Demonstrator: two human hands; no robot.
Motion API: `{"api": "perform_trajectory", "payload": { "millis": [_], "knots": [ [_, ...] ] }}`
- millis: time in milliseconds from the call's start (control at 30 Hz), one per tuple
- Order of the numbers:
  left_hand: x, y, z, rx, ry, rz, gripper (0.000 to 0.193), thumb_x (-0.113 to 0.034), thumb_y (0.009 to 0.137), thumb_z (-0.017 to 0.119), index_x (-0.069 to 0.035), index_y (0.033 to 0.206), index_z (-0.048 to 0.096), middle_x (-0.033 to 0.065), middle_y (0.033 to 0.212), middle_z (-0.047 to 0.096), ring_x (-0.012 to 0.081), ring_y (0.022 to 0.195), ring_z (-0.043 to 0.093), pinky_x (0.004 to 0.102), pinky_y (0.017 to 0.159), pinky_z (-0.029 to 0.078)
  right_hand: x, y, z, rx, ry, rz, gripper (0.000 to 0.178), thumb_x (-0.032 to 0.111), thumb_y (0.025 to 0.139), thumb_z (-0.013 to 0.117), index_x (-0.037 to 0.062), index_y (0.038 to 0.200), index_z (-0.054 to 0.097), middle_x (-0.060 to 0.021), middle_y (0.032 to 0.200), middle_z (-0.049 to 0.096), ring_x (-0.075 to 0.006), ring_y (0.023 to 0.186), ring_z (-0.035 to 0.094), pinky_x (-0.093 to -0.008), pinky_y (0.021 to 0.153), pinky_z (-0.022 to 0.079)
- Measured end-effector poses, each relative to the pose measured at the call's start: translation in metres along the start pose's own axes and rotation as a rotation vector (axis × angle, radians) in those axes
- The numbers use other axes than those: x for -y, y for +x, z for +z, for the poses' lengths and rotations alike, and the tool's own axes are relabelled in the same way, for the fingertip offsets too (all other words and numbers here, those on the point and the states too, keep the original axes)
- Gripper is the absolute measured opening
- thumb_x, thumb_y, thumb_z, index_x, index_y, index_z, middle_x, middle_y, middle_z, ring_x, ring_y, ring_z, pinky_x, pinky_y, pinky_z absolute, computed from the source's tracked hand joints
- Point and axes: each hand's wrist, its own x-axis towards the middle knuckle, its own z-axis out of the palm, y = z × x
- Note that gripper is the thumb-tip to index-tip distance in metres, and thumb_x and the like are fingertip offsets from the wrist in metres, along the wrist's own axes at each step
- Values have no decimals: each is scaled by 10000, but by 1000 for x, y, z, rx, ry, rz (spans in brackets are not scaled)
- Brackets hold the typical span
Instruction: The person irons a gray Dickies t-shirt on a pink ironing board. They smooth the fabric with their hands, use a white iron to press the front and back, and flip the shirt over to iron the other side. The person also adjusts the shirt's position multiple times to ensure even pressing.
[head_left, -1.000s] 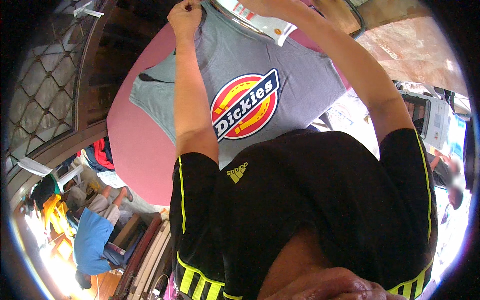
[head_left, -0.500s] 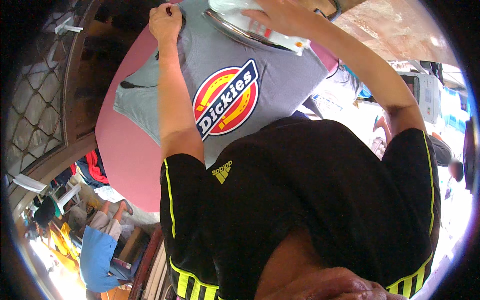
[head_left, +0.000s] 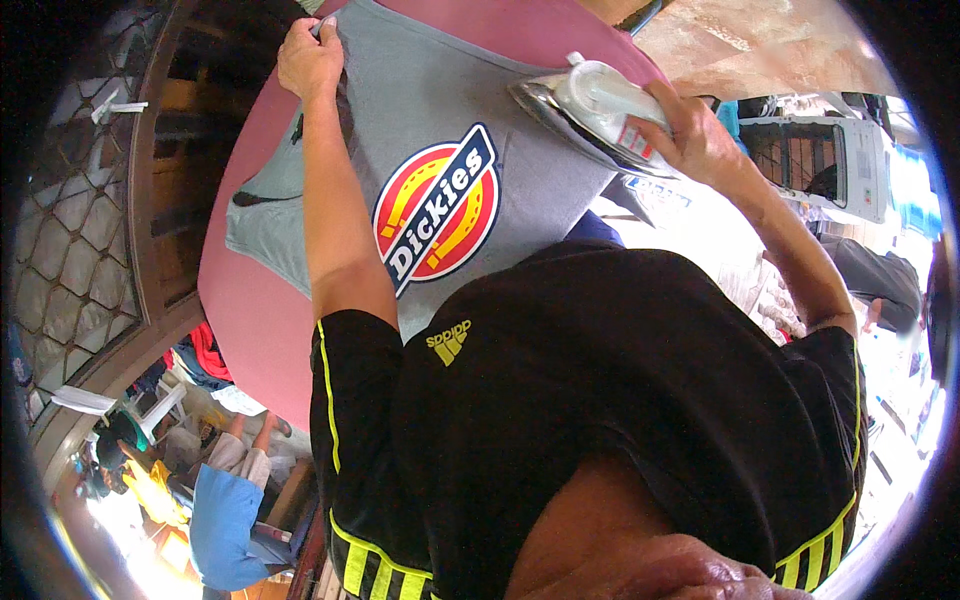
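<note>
A grey shirt (head_left: 430,90) with a round red and yellow printed emblem lies spread over a pink padded ironing surface (head_left: 255,345). At its far left, my left hand (head_left: 312,62) is closed on the cloth, with the fingers pinching its edge. My right hand (head_left: 695,138) is wrapped round the handle of a white iron (head_left: 605,105) with a metal soleplate. The iron rests over the shirt's right side, its pointed tip facing left. My right palm and fingers cover part of the handle.
A dark wooden frame with a patterned glass pane (head_left: 80,210) stands on the left. Lower left, a person in a blue shirt (head_left: 228,520) is near heaped clothes. A white appliance-like box (head_left: 830,165) is at right, beside a person in dark clothing (head_left: 872,280).
The iron in my right hand has moved right and nearer across the shirt. My left hand has shifted slightly left, keeping its hold, and the cloth at the far edge now stretches out straighter.
</note>
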Motion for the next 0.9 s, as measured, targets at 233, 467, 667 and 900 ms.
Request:
{"api": "perform_trajectory", "payload": {
  "millis": [233, 467, 667, 900],
  "knots": [
    [16, -21, -57, 138, 3, -39, 404, -386, 867, 640, -136, 1180, 689, 127, 1171, 685, 324, 1079, 642, 436, 893, 504, 42, 8, 47, 185, 154, 300, 453, 373, 892, 670, 29, 1167, 567, -199, 909, 678, -300, 779, 701, -425, 730, 543],
    [43, -10, -40, 25, -24, 44, 383, -449, 939, 592, -90, 1057, 660, 114, 1079, 685, 343, 988, 631, 446, 781, 489, 60, 9, 27, -163, 95, 193, 425, 381, 867, 668, 32, 1095, 587, -243, 749, 657, -437, 719, 663, -545, 658, 522],
    [18, 6, -21, 4, -55, 114, 376, -432, 936, 613, -74, 1039, 662, 134, 1014, 692, 356, 923, 644, 453, 751, 488, 42, 19, 10, -157, 106, 143, 375, 363, 876, 671, 52, 1068, 589, -221, 763, 663, -431, 727, 662, -532, 645, 520],
    [20, 10, -16, 3, -38, 125, 396, -445, 931, 619, -61, 1016, 663, 138, 1005, 693, 357, 909, 645, 452, 752, 487, 27, 63, 28, -240, 76, -10, 386, 394, 873, 671, 64, 1061, 600, -193, 780, 679, -414, 729, 669, -509, 638, 534]
  ]
}}
